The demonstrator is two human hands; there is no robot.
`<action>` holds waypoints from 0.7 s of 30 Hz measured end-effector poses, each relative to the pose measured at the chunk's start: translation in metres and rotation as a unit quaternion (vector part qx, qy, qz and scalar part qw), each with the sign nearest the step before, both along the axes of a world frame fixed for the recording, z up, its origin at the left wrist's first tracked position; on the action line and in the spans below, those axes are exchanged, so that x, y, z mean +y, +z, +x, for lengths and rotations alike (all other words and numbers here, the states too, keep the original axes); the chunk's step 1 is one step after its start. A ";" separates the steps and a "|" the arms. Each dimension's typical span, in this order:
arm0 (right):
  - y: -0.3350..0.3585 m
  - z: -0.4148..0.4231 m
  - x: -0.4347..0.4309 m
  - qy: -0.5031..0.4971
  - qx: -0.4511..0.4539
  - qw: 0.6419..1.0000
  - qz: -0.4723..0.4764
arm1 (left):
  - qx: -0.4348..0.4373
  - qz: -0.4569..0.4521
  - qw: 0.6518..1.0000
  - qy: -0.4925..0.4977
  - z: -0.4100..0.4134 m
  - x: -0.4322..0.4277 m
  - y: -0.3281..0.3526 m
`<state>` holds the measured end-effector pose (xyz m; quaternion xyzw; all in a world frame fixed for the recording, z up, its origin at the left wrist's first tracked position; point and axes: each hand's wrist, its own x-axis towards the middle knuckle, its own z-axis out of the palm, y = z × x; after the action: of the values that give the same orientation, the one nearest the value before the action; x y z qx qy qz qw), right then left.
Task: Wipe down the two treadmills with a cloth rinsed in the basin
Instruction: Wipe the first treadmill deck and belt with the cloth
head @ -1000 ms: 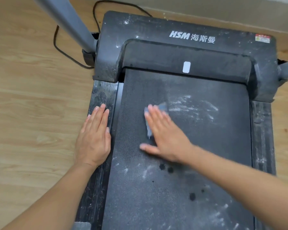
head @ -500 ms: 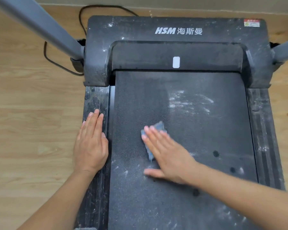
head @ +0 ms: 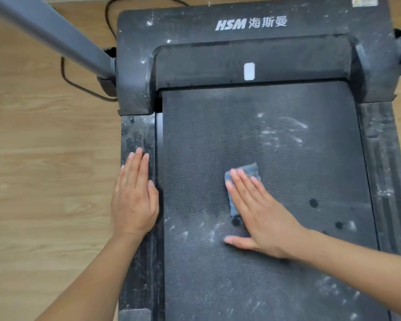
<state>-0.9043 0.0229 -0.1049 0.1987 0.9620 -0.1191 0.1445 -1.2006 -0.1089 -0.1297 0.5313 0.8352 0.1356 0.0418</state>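
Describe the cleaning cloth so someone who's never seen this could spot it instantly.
Find the black treadmill belt below the HSM logo. Near its middle, the right hand presses flat on a small cloth. It is the only blue-grey thing there, amid white dust streaks.

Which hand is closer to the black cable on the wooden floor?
Left. The left hand rests on the black side rail, toward the black cable; the right hand presses a blue cloth on the black belt, farther off.
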 end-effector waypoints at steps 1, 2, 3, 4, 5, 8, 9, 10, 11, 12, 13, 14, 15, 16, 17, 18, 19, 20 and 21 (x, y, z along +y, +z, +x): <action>-0.002 0.002 0.006 0.009 0.007 1.000 0.007 | 0.000 -0.003 1.000 -0.001 0.000 0.000 0.000; -0.005 -0.005 0.022 -0.007 0.008 1.000 0.015 | 0.001 -0.007 1.000 -0.001 0.000 0.000 0.001; -0.008 -0.020 0.045 -0.046 0.008 0.999 0.021 | 0.003 -0.010 1.000 0.000 -0.001 0.000 0.001; -0.009 -0.038 0.071 -0.098 0.015 0.995 0.029 | 0.005 -0.013 1.000 0.001 -0.002 0.001 0.002; -0.008 -0.057 0.098 -0.149 0.019 0.988 0.031 | 0.007 -0.015 1.000 0.001 -0.001 0.001 0.003; -0.008 -0.091 0.144 -0.232 0.024 0.972 0.040 | 0.008 -0.015 1.000 0.002 0.000 -0.001 0.003; -0.009 -0.090 0.141 -0.233 0.026 0.972 0.031 | 0.007 -0.012 1.000 0.003 0.000 -0.001 0.003; -0.008 -0.082 0.130 -0.219 0.025 0.975 0.019 | 0.007 -0.010 1.000 0.010 0.000 0.001 0.004; -0.006 -0.066 0.109 -0.195 0.017 0.981 0.003 | 0.003 -0.007 1.000 0.023 0.001 0.003 0.006; -0.002 -0.044 0.083 -0.166 0.006 0.986 -0.009 | -0.005 0.000 0.999 0.038 0.002 0.008 0.008; 0.001 -0.019 0.053 -0.131 -0.007 0.991 -0.018 | -0.017 0.009 0.998 0.054 0.004 0.014 0.009; 0.001 0.004 0.022 -0.090 -0.020 0.995 -0.022 | -0.025 0.016 0.997 0.070 0.005 0.019 0.010; 0.000 0.022 -0.003 -0.054 -0.023 0.998 -0.021 | -0.025 0.017 0.996 0.080 0.007 0.023 0.009; 0.000 0.034 -0.019 -0.033 -0.017 0.999 -0.016 | -0.019 0.013 0.996 0.081 0.009 0.023 0.008; -0.003 0.038 -0.021 -0.031 -0.010 0.999 -0.007 | -0.016 0.013 0.997 0.075 0.010 0.024 0.005; -0.006 0.034 -0.010 -0.043 -0.005 0.999 0.004 | -0.016 0.011 0.997 0.070 0.010 0.024 0.005; -0.008 0.023 0.010 -0.071 -0.003 0.997 0.010 | -0.017 0.005 0.997 0.070 0.010 0.024 0.006; -0.009 0.004 0.037 -0.112 0.001 0.994 0.012 | -0.017 0.002 0.997 0.070 0.011 0.024 0.008; -0.008 -0.017 0.069 -0.159 0.008 0.987 0.015 | -0.013 0.005 0.998 0.059 0.012 0.024 0.010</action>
<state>-0.9211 0.0917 -0.1129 0.3505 0.9209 -0.1280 0.1127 -1.1885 -0.0846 -0.1199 0.4793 0.8639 0.1486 0.0422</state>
